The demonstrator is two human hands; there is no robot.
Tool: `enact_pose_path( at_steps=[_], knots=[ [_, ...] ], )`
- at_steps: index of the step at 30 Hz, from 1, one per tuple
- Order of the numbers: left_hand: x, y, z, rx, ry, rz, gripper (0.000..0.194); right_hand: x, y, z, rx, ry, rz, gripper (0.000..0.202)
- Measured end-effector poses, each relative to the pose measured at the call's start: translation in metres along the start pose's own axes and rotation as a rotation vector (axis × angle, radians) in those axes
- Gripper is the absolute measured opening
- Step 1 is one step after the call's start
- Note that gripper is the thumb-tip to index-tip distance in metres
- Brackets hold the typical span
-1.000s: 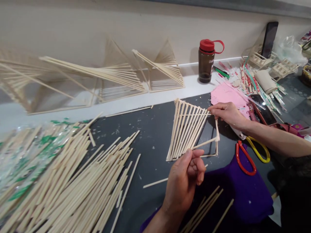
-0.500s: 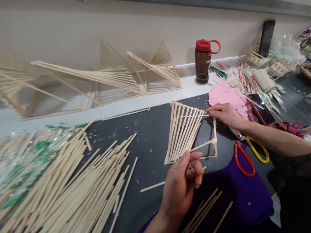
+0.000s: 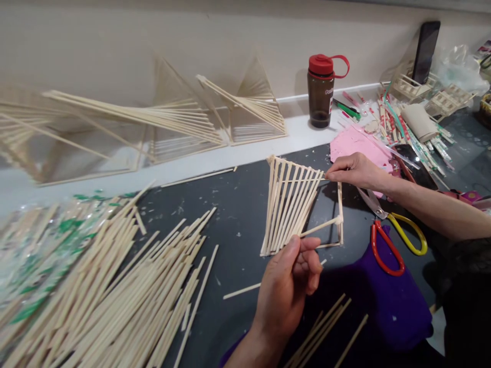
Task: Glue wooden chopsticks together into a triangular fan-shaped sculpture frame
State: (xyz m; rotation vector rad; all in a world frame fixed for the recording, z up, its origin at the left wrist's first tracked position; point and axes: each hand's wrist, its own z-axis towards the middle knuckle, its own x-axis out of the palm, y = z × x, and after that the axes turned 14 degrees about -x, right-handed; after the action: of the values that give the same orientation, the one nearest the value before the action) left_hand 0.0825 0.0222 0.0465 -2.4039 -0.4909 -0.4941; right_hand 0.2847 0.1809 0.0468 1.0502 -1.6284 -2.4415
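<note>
Before me, a fanned wooden-stick frame (image 3: 300,207) rests on a dark tabletop (image 3: 240,204). The left hand (image 3: 286,278) pinches its near edge, thumb to forefinger, apparently to steady it; the right hand (image 3: 355,171), fingertips pressed together, pinches its far edge. Scissors (image 3: 375,207) lie handily near.

Both the left grip (image 3: 287,281) and the right grip (image 3: 355,170) are bare, with slim fingers. Behind the right grip runs a bare, slender forearm (image 3: 433,204), widening away from the wrist. Farther back from that grip, a black sleeve (image 3: 470,255) begins, its edge uneven and lacy-looking. Below it spreads a plain black garment (image 3: 468,306), its folds lost in shadow. Behind the left grip, the wrist (image 3: 259,342) is bare too.
</note>
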Motion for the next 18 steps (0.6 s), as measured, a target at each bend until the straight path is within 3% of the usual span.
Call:
enact_pose_path(
  at_steps=[6,13,18],
  knots=[
    [0.000,0.000,0.003,-0.020,0.031,-0.008,0.047,-0.001,0.007,-0.001,-0.037,0.142,0.005,0.030],
    [0.000,0.003,0.004,0.008,0.096,-0.085,0.040,0.002,0.006,-0.010,-0.053,0.180,-0.040,0.046],
    [0.004,0.005,0.006,-0.044,0.068,-0.224,0.028,0.003,0.012,-0.015,-0.074,0.204,-0.013,0.061]
  ],
)
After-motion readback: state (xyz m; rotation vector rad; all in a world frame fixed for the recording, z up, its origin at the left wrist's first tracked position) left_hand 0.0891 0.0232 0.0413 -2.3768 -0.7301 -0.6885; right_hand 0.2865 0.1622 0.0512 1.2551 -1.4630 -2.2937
